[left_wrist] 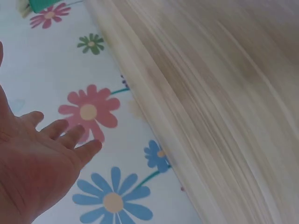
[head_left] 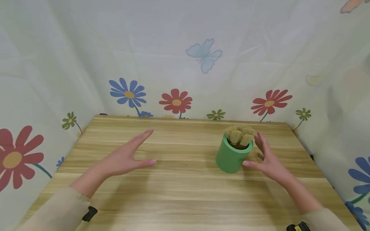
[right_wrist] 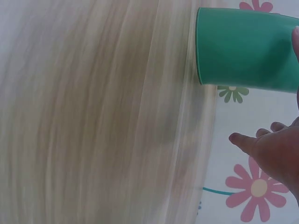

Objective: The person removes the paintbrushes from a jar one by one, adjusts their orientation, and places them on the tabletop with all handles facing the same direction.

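A green cylindrical holder (head_left: 230,158) stands upright on the right part of the wooden table. Several beige bristly tufts (head_left: 235,136), like brush heads, stick out of its top. My right hand (head_left: 270,163) is just right of the holder, thumb toward its near side and fingers spread apart around the far right. Whether the thumb touches the holder I cannot tell. In the right wrist view the green holder (right_wrist: 247,49) lies between the thumb and the separate fingers. My left hand (head_left: 124,160) hovers over the left half of the table, palm facing inward, holding nothing.
The wood-grain table (head_left: 179,192) reaches back to a white curtain (head_left: 156,38) printed with flowers and a butterfly. The same cloth hangs at the left and right sides. Dark bands (head_left: 90,214) sit at both wrists.
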`<state>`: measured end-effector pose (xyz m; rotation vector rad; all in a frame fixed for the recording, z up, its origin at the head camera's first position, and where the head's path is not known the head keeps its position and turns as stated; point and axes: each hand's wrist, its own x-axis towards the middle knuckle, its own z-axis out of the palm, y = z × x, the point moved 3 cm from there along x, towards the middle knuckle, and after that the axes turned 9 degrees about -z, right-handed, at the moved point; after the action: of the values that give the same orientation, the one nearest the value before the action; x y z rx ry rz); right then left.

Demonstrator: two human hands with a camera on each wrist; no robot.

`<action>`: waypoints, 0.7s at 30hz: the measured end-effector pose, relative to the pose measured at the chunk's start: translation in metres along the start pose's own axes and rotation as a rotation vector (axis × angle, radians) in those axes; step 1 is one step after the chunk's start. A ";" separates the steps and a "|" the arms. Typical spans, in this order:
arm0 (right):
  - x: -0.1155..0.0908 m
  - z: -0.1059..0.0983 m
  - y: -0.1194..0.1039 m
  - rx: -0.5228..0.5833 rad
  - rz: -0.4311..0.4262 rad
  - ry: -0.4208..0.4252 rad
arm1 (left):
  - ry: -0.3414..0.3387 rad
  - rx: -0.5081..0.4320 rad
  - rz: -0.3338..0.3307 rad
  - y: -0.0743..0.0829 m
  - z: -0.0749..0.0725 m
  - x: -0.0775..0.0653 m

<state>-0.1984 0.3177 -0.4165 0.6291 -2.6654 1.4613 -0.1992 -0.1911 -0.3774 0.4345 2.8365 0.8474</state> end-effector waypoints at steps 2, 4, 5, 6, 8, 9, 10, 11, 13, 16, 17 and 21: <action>0.002 0.002 0.001 0.026 0.004 0.006 | -0.007 -0.021 0.013 0.009 0.003 0.004; 0.004 0.003 0.002 0.051 0.008 0.012 | -0.022 -0.046 0.019 0.020 0.006 0.009; 0.004 0.004 0.002 0.057 0.011 0.015 | -0.028 -0.057 0.024 0.025 0.007 0.011; 0.004 0.004 0.002 0.060 0.013 0.018 | -0.034 -0.070 0.029 0.031 0.008 0.013; 0.007 0.006 0.001 0.069 0.015 0.021 | -0.044 -0.099 0.043 0.041 0.009 0.017; 0.008 0.006 0.000 0.074 0.017 0.023 | -0.050 -0.117 0.049 0.046 0.010 0.019; 0.008 0.007 0.000 0.079 0.019 0.024 | -0.057 -0.136 0.059 0.051 0.011 0.022; 0.009 0.008 -0.001 0.085 0.022 0.026 | -0.064 -0.151 0.070 0.056 0.012 0.024; 0.009 0.008 -0.002 0.097 0.029 0.030 | -0.083 -0.188 0.096 0.066 0.016 0.029; 0.010 0.009 -0.003 0.114 0.043 0.036 | -0.114 -0.231 0.151 0.082 0.021 0.036; 0.010 0.010 -0.004 0.121 0.047 0.036 | -0.122 -0.242 0.165 0.087 0.023 0.038; 0.013 0.013 -0.005 0.149 0.046 0.031 | -0.145 -0.284 0.211 0.106 0.031 0.045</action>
<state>-0.2065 0.3005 -0.4166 0.5513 -2.5825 1.6792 -0.2104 -0.0767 -0.3468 0.7281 2.5177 1.1843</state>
